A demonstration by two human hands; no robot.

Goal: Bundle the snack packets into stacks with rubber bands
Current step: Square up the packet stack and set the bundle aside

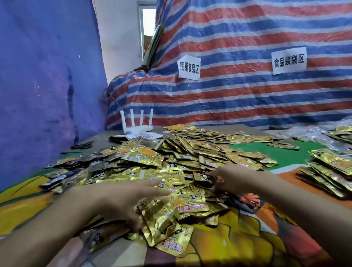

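A big loose heap of gold foil snack packets (173,155) covers the middle of the table. My left hand (123,199) lies on the near edge of the heap, fingers stretched over a few packets (164,215), its thumb down beside them. My right hand (232,179) reaches into the heap from the right, and its curled fingertips pinch a dark gold packet (203,177). No rubber band can be made out.
Bundled or stacked packets (340,172) lie at the right on the orange cloth. A white router (137,124) and black scissors (82,145) sit at the back left. A striped tarp (251,71) with two paper labels rises behind the table; a blue sheet hangs at left.
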